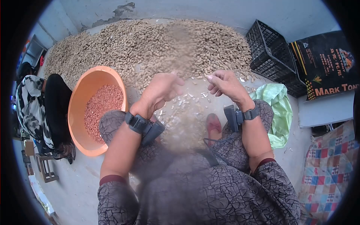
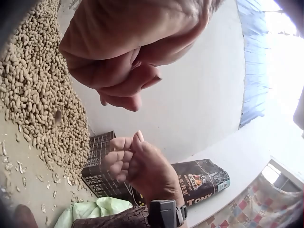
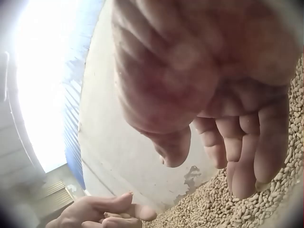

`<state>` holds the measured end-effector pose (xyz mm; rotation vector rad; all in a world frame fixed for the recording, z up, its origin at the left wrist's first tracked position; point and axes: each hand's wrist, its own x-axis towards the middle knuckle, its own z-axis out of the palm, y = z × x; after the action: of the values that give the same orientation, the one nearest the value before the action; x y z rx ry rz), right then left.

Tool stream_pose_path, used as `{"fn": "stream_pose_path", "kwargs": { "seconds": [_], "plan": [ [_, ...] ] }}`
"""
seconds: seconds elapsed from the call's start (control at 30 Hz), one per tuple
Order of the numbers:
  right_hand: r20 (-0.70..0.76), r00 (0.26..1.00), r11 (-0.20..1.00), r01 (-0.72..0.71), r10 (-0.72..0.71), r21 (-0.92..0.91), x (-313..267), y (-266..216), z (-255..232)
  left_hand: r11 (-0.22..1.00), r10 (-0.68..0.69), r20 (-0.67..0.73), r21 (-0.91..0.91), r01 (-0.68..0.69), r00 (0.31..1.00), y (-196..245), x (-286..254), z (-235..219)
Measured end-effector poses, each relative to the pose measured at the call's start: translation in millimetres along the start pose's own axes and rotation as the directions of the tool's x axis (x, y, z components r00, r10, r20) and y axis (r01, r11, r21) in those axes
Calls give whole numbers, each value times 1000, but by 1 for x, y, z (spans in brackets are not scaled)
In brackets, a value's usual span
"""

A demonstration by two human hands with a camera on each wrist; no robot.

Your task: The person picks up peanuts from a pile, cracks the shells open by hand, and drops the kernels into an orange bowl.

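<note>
My left hand (image 1: 161, 90), slightly blurred in the head view, is held over the floor between the knees with its fingers curled inward. The left wrist view shows these fingers (image 2: 128, 85) folded close together; I cannot tell whether something lies inside them. Across from it is my right hand (image 1: 227, 84), apart from the left, its fingers loosely bent. Nothing shows in the right palm (image 3: 228, 95), and the thumb stands away from the fingers. Beyond both hands spreads a large heap of unshelled peanuts (image 1: 131, 45). Broken peanut shells (image 1: 183, 108) litter the floor below.
At the left stands an orange basin (image 1: 77, 120) with shelled red peanuts (image 1: 103, 105). Another person (image 1: 45, 112) sits beyond it. To the right are a green bag (image 1: 277, 112), black plastic crates (image 1: 268, 54) and a black printed sack (image 1: 326, 63). A wall (image 1: 210, 11) backs the heap.
</note>
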<state>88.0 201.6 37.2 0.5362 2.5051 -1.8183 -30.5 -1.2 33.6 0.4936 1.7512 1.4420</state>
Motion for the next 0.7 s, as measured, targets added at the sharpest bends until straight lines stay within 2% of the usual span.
{"fn": "stream_pose_path", "kwargs": {
  "seconds": [0.03, 0.1, 0.17, 0.23, 0.33, 0.47, 0.53, 0.7],
  "plan": [
    [-2, 1000, 1000, 3, -3, -6, -2, 2, -3, 953, -152, 19, -263, 151, 988, 5, -6, 2],
    [4, 1000, 983, 15, -16, 183, -7, 3, -5, 940, -165, 45, -296, 171, 985, 12, -12, 6],
    [28, 999, 980, 15, -21, 198, -14, 3, -5, 925, -182, 71, -325, 195, 981, 14, -16, 5],
    [65, 998, 979, 1, -14, 205, -20, 7, -3, 884, -97, 209, -432, 181, 973, 9, -18, 1],
    [57, 998, 969, 7, -22, 248, -34, 5, -2, 896, 1, 241, -432, 107, 970, 10, -24, 2],
    [27, 999, 961, 18, -27, 275, -51, -2, -3, 927, 28, 239, -370, 65, 971, 12, -33, 6],
    [31, 999, 972, 35, -44, 233, -56, -6, -7, 955, 80, 214, -297, -13, 974, 11, -36, 9],
    [0, 997, 969, 73, -75, 238, -61, -33, -19, 988, 104, 145, -128, -86, 984, 21, -48, 14]
  ]
}}
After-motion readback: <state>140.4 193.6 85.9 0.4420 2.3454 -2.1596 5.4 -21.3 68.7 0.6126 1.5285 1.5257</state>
